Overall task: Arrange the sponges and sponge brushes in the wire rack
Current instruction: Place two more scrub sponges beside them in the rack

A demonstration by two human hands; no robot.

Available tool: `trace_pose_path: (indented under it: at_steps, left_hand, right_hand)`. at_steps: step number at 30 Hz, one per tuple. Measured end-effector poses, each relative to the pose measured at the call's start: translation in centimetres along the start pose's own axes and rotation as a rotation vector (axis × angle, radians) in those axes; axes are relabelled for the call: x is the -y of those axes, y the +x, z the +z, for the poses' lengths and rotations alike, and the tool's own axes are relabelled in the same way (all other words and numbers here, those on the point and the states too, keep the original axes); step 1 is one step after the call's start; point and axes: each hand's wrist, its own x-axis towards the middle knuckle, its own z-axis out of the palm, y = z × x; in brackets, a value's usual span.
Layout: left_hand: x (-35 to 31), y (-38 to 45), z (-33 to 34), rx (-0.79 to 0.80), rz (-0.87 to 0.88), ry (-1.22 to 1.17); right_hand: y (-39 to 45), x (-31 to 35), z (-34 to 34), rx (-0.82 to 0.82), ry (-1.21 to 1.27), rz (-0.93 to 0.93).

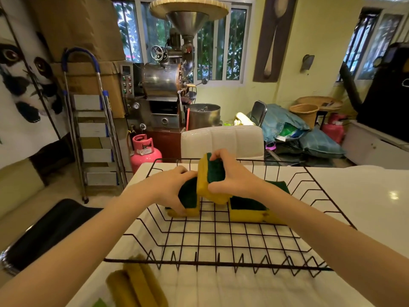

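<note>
A black wire rack (221,240) sits on the white table in front of me. Both hands are over its far half. My right hand (234,176) grips a yellow sponge with a green scouring face (205,185), held upright on edge just above the rack floor. My left hand (168,189) holds a second yellow-and-green sponge (189,200) that stands tilted on the rack floor, touching the first. More sponges of the same kind (247,209) lie flat in the rack to the right, under my right wrist.
Several yellow sponges (137,286) lie on the table outside the rack's near left corner. A white chair back (221,140) stands behind the table. To the left are a step ladder (93,129), a pink gas cylinder (143,151) and a black bag (48,229).
</note>
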Motion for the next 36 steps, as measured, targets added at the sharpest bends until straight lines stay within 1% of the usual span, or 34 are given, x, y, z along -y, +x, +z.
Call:
trace_pose_path:
  at_steps: [8, 12, 15, 17, 23, 28, 31, 34, 35, 36]
  left_hand:
    - [0.1, 0.0, 0.5, 0.038, 0.004, 0.031]
    - [-0.1, -0.1, 0.9, 0.028, -0.012, 0.075]
    - [-0.1, -0.4, 1.1, -0.004, -0.009, 0.127]
    - [-0.1, -0.5, 1.1, -0.025, 0.001, 0.118]
    - [-0.1, -0.5, 1.0, -0.04, 0.03, 0.068]
    - [-0.1, -0.3, 1.0, 0.011, 0.024, 0.104]
    - [-0.4, 0.0, 1.2, 0.046, 0.026, 0.234]
    - [-1.0, -0.3, 1.1, 0.073, 0.015, 0.326]
    - [-1.1, -0.5, 0.8, 0.076, 0.016, 0.293]
    - [-1.3, -0.9, 0.4, 0.081, 0.015, 0.206]
  right_hand:
    - [-0.5, -0.6, 0.6, 0.044, -0.237, -0.102]
    - [-0.9, -0.8, 0.9, 0.082, -0.416, -0.153]
    - [-0.9, -0.9, 1.1, 0.16, -0.467, -0.078]
    - [-0.8, -0.9, 1.2, 0.189, -0.47, -0.038]
    - [-0.6, -1.1, 1.3, 0.246, -0.503, 0.001]
    - [-0.2, -1.5, 1.3, 0.302, -0.541, 0.046]
    - [0.0, -1.2, 1.3, 0.338, -0.578, 0.074]
    - [0.1, -0.4, 1.1, 0.377, -0.692, 0.051]
    - [0.0, 0.0, 1.0, 0.388, -0.717, 0.047]
    - [-0.1, 0.4, 0.9, 0.392, -0.709, 0.051]
